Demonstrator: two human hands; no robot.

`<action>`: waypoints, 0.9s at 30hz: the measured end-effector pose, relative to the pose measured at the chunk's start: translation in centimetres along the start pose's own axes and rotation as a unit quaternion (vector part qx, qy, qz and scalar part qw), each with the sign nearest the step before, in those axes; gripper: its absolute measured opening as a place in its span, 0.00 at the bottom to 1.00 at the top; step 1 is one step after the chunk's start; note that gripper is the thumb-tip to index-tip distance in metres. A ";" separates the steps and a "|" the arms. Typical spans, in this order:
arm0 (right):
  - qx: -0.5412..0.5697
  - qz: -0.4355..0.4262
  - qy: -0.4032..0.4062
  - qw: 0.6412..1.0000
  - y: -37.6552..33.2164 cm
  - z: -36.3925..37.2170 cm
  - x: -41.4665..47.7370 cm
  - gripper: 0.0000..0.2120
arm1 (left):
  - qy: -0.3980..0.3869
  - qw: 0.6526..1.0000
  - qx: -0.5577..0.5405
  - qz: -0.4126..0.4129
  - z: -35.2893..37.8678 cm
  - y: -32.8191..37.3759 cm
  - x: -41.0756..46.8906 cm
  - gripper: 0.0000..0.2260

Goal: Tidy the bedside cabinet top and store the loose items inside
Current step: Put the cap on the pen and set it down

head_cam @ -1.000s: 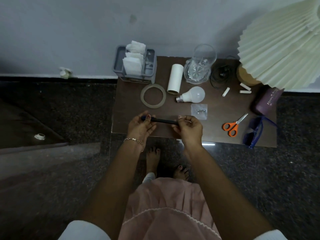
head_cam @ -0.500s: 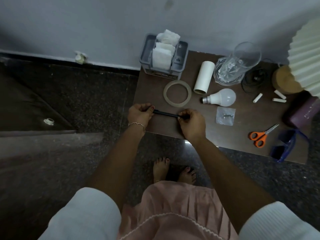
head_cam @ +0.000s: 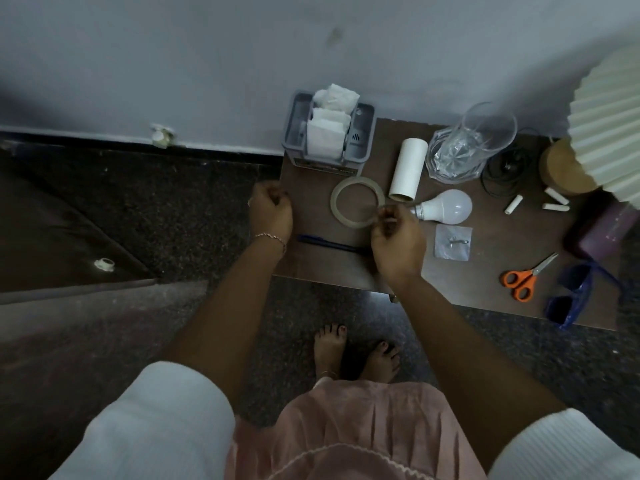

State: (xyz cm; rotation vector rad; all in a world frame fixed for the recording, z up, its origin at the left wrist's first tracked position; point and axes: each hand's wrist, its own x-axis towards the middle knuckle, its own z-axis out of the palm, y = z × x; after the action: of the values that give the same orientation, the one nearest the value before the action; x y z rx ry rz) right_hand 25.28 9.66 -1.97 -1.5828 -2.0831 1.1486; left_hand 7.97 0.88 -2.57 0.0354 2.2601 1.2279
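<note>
The brown bedside cabinet top holds loose items. A dark pen lies near its front edge, between my hands and touched by neither. My left hand is a closed fist at the cabinet's left edge; nothing shows in it. My right hand pinches the right rim of a clear tape ring, which lies flat on the top. A white bulb lies just right of those fingers, with a white cardboard tube behind it.
A grey tissue organiser stands at the back left, a glass jug and coiled black cable behind. A bagged screw, orange scissors, blue glasses, a purple box and a pleated lamp fill the right.
Both hands have let go of the pen, which now lies on the cabinet. The right hand moved up to the tape ring; the left moved to the left edge.
</note>
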 end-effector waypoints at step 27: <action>0.140 0.060 -0.076 0.985 -5.3 -0.5 4.7 0.31 | -0.112 0.993 -0.036 -0.015 3.0 4.5 3.9 0.20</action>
State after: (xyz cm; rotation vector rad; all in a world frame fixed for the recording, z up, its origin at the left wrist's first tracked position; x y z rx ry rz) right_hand 20.32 13.72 1.19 -1.5431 -1.8313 1.5734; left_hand 5.07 6.94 -2.11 0.1059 2.0159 1.2251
